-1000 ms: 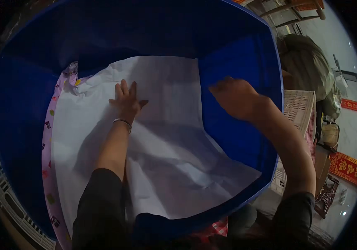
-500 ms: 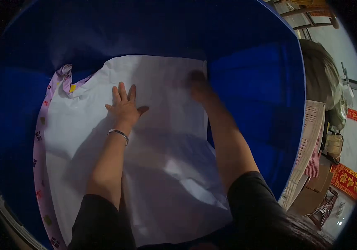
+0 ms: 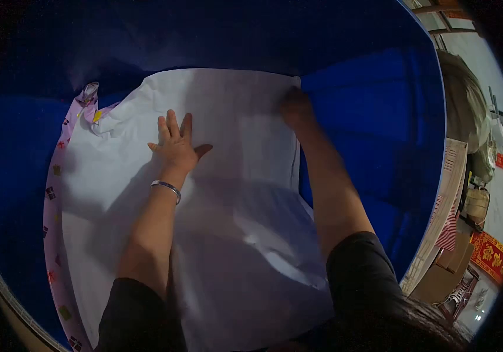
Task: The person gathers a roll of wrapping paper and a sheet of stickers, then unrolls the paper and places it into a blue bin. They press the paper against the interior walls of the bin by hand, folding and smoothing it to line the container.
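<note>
A large white sheet (image 3: 222, 141), perhaps cloth or paper, lies spread in front of me. Along its left side shows a pink strip (image 3: 52, 226) printed with small motifs, bunched up at the upper left. My left hand (image 3: 176, 149), with a silver bangle on the wrist, presses flat on the sheet with its fingers spread. Near the sheet's upper right corner is my right hand (image 3: 298, 111). Its fingers are dark and blurred, so their grip cannot be made out.
Blue walls (image 3: 369, 117) enclose the sheet at the back and both sides. Beyond the right rim are a slatted pale panel (image 3: 439, 214), a grey-brown draped cover (image 3: 463, 100), a brown cardboard piece (image 3: 439, 276) and a red sign with gold characters (image 3: 491, 256).
My right hand has shifted slightly up and right toward the sheet's corner. My left hand stays spread in nearly the same place. The view has shifted a little.
</note>
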Action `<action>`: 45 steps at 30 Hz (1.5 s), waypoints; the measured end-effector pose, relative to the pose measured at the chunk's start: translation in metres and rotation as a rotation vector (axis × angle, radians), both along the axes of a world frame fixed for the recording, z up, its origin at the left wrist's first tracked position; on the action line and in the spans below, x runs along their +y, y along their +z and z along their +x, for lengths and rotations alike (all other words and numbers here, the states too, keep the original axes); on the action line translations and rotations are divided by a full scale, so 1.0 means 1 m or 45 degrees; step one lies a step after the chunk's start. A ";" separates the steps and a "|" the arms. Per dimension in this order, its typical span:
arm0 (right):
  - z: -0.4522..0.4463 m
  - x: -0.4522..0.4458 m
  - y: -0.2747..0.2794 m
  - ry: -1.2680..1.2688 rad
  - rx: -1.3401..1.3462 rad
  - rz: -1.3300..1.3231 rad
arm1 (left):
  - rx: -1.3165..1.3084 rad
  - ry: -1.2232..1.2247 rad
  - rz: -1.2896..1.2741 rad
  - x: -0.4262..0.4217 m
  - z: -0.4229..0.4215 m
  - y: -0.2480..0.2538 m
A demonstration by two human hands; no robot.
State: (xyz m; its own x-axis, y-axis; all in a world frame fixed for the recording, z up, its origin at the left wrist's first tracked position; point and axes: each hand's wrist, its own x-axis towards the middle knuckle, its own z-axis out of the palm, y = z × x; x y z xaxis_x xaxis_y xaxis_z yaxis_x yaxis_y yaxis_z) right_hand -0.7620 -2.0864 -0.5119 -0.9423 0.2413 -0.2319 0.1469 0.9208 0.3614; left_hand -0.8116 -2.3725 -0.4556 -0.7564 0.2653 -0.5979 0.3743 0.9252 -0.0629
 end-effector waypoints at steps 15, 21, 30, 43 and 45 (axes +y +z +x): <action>0.032 -0.053 -0.016 -0.379 0.064 -0.460 | 0.020 0.075 0.192 -0.008 -0.001 -0.005; 0.038 -0.049 -0.020 -0.433 -0.078 -0.516 | 0.297 -0.159 0.693 -0.035 -0.039 -0.050; 0.027 -0.048 0.004 -0.489 -0.254 -0.492 | 0.302 -0.016 0.351 -0.064 -0.077 -0.032; 0.020 -0.035 0.023 -0.513 -0.278 -0.460 | 0.411 0.283 0.193 -0.093 -0.104 -0.027; 0.026 -0.038 0.003 -0.447 -0.183 -0.462 | 0.371 0.298 0.147 -0.092 -0.110 -0.019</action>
